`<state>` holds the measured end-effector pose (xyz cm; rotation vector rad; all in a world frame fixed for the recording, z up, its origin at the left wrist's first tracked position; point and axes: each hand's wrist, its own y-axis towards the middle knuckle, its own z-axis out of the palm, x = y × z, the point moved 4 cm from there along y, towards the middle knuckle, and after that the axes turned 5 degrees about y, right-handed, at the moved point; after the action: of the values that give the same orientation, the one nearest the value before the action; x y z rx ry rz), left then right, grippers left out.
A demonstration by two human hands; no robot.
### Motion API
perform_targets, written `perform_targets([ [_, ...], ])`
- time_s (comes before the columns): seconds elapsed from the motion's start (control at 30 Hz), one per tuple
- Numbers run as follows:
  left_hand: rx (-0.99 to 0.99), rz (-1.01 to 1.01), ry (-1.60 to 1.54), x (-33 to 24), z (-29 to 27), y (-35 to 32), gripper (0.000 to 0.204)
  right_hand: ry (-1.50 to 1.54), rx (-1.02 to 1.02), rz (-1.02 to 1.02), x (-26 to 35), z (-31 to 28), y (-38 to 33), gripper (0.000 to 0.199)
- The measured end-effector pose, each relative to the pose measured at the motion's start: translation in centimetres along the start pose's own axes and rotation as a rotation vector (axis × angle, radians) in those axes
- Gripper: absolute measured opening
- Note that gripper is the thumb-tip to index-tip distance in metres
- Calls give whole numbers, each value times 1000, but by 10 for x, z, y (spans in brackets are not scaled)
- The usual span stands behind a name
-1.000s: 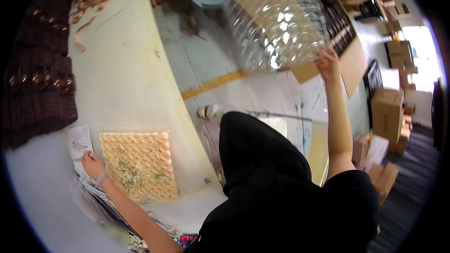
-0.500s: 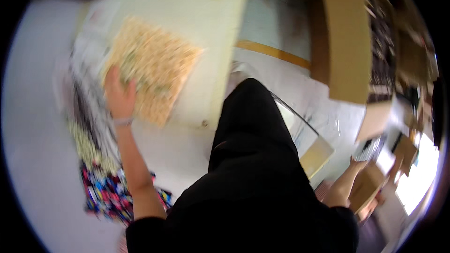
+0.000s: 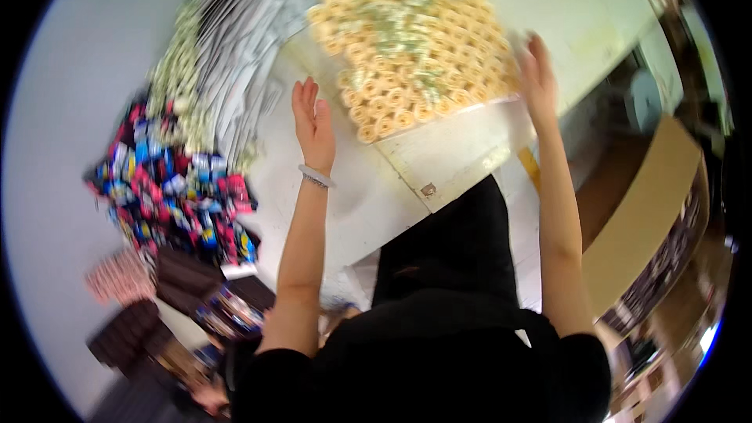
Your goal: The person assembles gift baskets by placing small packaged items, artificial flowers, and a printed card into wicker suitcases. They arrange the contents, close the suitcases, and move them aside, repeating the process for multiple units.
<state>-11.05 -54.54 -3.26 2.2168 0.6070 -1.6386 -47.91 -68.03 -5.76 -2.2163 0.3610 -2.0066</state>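
A block of cream-coloured, rose-like flowers (image 3: 462, 47) packed close together lies on the white table, with pale green bits (image 3: 403, 27) scattered over its top. At its right edge my right hand (image 3: 538, 82) is held upright with fingers stretched; blur hides whether it touches the flowers. My left hand (image 3: 315, 129), a pale bracelet (image 3: 316, 177) on the wrist, is off the block's near left corner, fingers straight and nothing held.
Left of the block are a stack of white, paper-like strips (image 3: 243, 55), pale green pieces (image 3: 178, 86) and a heap of small colourful packets (image 3: 176, 188). Dark brown items (image 3: 188, 278) lie nearer. An open cardboard box (image 3: 650, 219) stands at the right, below the table (image 3: 587, 12).
The view has swung round to the right. My right hand has come from far out at the right to the block's edge. My left hand has moved off the flowers.
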Motion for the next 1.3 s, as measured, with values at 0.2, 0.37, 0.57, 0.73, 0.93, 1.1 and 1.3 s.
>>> perform_targets([
  [0.2,140,-128,-75,-8,-12,58,70,155,215,-130,18,112,18,55],
  [0.37,-41,-93,19,-3,-38,48,72,286,347,46,38,127,-14,53],
  [0.57,-88,-24,195,-14,-33,32,69,221,366,20,62,109,-36,58],
  [0.73,-115,-17,174,-66,-55,23,67,264,380,-9,82,112,-51,59],
  [0.93,-207,7,167,-82,-92,25,67,262,442,-88,128,144,-61,61],
  [1.1,-371,6,116,-92,-178,67,70,152,603,-206,192,236,-61,57],
  [1.3,-470,-37,237,-74,-305,150,75,143,731,-336,232,406,-23,53],
])
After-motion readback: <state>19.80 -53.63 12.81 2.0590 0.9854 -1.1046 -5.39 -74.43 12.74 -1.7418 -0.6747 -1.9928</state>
